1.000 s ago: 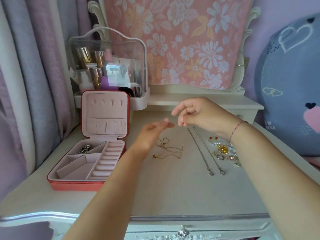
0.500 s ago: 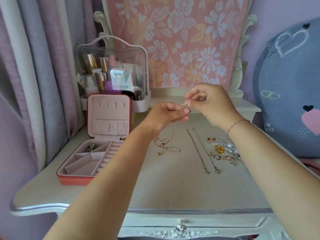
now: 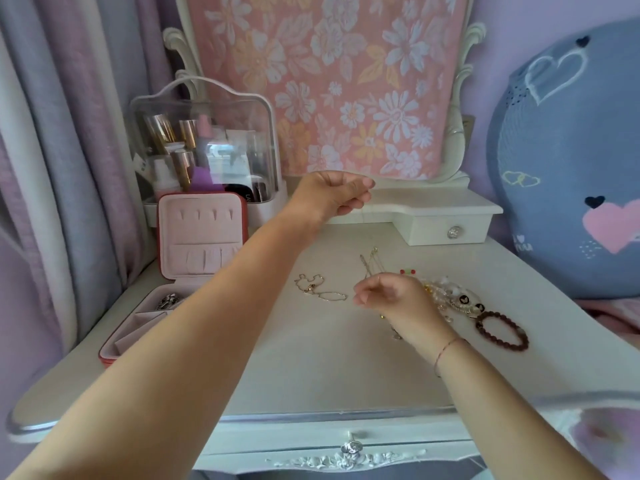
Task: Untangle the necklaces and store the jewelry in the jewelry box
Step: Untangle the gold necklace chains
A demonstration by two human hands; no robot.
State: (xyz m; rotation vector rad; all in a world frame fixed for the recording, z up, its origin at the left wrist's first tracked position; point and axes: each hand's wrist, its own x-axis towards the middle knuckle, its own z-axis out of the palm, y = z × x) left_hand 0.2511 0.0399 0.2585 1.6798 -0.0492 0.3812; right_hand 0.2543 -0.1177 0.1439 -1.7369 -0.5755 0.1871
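The hands have drawn apart. The left hand [image 3: 332, 195] is now raised, its fingertips pinching a fine necklace chain [image 3: 369, 265]. Below, the right hand [image 3: 391, 299] pinches it with curled fingers. The jewelry box [image 3: 204, 237] stands open left of both.

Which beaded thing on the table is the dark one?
The brown bead bracelet, lying in a ring at the far right. The heap beside it is pale pearls and gold; this one is dark brown.
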